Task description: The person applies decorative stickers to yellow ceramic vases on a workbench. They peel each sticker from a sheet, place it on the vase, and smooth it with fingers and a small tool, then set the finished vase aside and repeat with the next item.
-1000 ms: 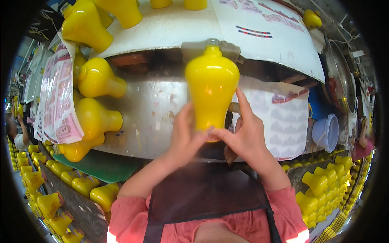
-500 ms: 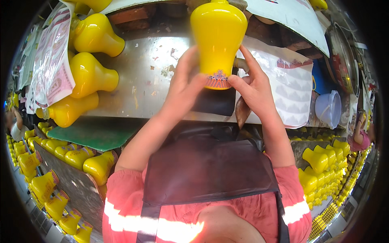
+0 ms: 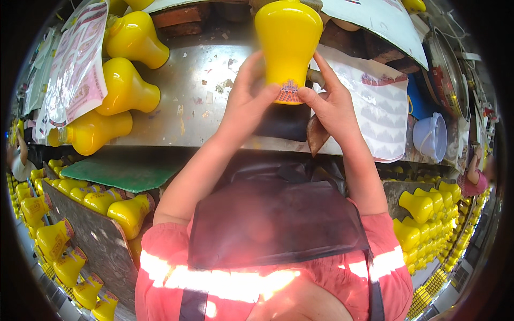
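Observation:
A glossy yellow vase (image 3: 289,43), broad at one end and narrow at the other, is held between my two hands over the metal table. Its narrow end points toward me and bears a blue-and-red patterned decal (image 3: 289,92). My left hand (image 3: 247,99) grips the left side, with the thumb lying by the decal's edge. On the other side, my right hand (image 3: 333,101) has its thumb at the decal's right edge and its fingers up along the vase. Below the right palm, a brown wedge-shaped piece (image 3: 317,136) sticks out over the table edge.
Several yellow vases (image 3: 126,85) lie on the table's left, partly under printed pink sheets (image 3: 77,69). A white decal sheet (image 3: 375,117) lies right, beside a pale bucket (image 3: 430,137). More vases (image 3: 417,206) stand in rows at right and lower left, near a green board (image 3: 126,168).
The view has shifted slightly, so the table and the things on it sit a little higher in the picture. Both hands keep their grip on the vase, thumbs still by the decal.

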`<state>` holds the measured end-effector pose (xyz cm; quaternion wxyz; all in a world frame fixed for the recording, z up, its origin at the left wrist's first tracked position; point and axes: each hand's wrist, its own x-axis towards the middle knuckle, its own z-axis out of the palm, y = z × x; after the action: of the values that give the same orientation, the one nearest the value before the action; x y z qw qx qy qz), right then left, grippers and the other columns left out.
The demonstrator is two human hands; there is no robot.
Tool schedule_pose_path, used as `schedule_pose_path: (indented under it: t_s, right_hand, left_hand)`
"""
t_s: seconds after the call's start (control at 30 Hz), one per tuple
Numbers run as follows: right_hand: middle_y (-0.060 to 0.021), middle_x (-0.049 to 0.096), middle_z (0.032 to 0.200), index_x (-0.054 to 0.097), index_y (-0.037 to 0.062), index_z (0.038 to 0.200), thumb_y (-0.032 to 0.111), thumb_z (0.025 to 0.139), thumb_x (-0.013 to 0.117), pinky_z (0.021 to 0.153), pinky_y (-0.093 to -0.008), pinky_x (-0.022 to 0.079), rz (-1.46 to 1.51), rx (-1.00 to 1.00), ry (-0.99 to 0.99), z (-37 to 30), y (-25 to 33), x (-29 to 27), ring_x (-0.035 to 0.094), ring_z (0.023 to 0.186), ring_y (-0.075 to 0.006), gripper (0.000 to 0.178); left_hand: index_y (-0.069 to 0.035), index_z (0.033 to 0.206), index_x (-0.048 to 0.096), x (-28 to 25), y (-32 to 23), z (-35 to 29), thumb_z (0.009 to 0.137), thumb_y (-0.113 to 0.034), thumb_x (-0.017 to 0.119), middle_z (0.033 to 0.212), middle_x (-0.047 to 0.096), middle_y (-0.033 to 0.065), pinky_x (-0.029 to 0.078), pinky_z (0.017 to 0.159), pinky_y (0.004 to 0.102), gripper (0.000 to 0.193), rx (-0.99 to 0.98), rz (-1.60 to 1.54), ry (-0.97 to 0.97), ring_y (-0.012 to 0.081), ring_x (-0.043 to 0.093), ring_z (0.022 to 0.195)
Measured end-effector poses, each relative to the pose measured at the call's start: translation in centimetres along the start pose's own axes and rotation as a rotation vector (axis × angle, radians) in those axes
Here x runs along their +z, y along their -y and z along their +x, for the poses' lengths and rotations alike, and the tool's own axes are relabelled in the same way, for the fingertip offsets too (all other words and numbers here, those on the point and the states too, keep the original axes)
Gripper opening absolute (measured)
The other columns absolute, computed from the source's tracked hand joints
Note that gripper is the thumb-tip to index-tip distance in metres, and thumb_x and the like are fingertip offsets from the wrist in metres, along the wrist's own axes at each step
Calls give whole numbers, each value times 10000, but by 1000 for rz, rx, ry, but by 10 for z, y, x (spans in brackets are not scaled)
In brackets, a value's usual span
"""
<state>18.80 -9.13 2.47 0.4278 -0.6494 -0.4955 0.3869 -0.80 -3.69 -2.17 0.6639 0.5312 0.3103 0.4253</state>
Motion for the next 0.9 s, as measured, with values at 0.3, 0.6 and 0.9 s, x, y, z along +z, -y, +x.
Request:
schedule_pose_path:
  t_s: [0.3,0.6,0.9]
  right_hand:
    - [-113,726,1185,438,132,1581,289,825,784,682,-247,507,5,-66,-38,1,1,6,571,693,-85,846]
    - [-98,713,1196,425,104,1584,265,845,791,721,-239,513,-51,-13,-8,0,3,0,594,763,-73,840]
    - [-105,660,1273,388,73,1601,244,891,810,702,-207,504,6,-20,19,1,-1,0,615,786,-32,843]
  left_hand:
    - [-160,1618,299,-2,2,0,1011,-210,674,1352,525,126,409,1108,353,715,18,16,9,201,509,1271]
    - [-148,1614,299,-2,4,0,1009,-214,674,1342,532,131,409,1099,354,715,22,43,1,199,519,1253]
    - [-147,1608,307,-1,3,1,1007,-199,669,1344,531,142,415,1095,352,704,30,49,2,204,525,1253]
